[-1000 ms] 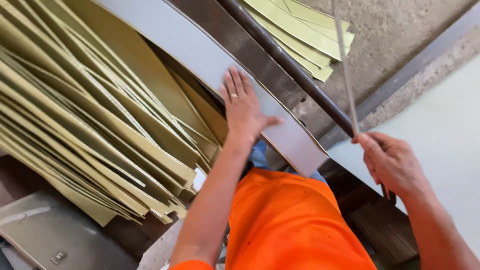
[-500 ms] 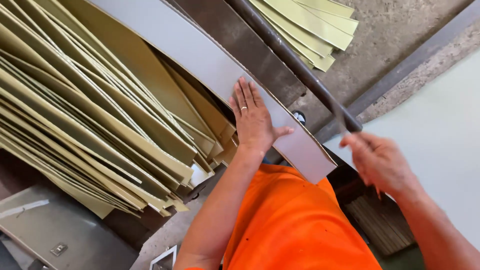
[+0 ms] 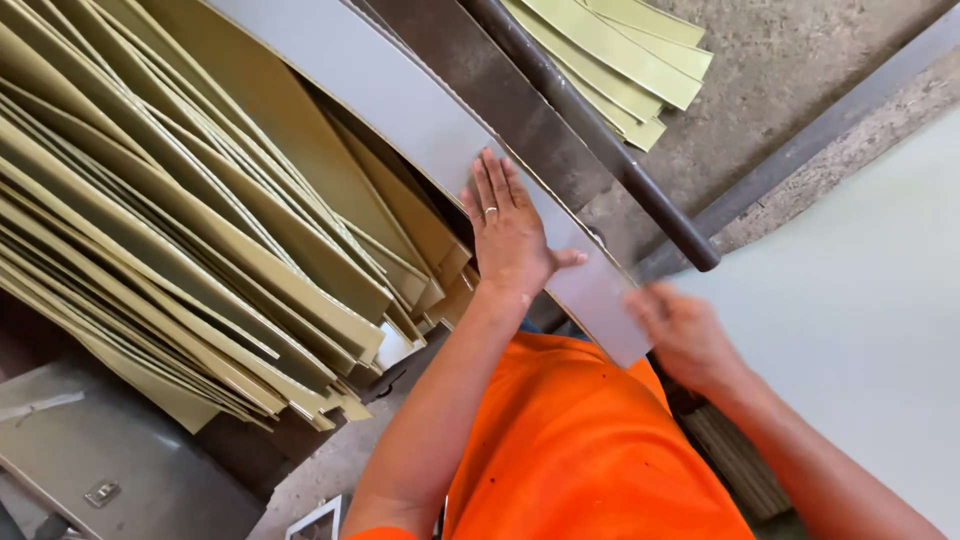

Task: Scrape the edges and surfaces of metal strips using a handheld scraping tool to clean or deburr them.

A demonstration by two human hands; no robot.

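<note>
Head view, read from the left: a thick fan of long, thin olive-yellow strips (image 3: 170, 250) fills the left half of the frame, their flat faces matt and their cut ends staggered like a splayed deck toward the lower middle. Beneath them, in the lower left corner, lies a dull grey metal plate (image 3: 120, 470) with a small latch-like fitting on it. Above and to the right of the fan, a long pale grey strip (image 3: 400, 110) runs diagonally from the upper left toward the centre, smooth and flat with a square-cut end. The left hand (image 3: 510, 235) lies palm down on this strip near its lower end, fingers straight and spread flat, a ring on one finger, thumb angled out to the right. Alongside the strip runs a dark brown steel bed (image 3: 500, 95) and a round, dark metal bar (image 3: 600, 145) ending bluntly right of centre. A smaller pile of yellow-green cut strips (image 3: 620, 60) rests on rough concrete floor (image 3: 790, 60) at the upper middle. The right hand (image 3: 685, 335) is at the strip's near end, motion-blurred; its fingers seem curled at the edge, but whether they grip cannot be told. An orange shirt (image 3: 580, 450) fills the lower centre, and a broad pale green sheet (image 3: 860, 300) covers the right.
</note>
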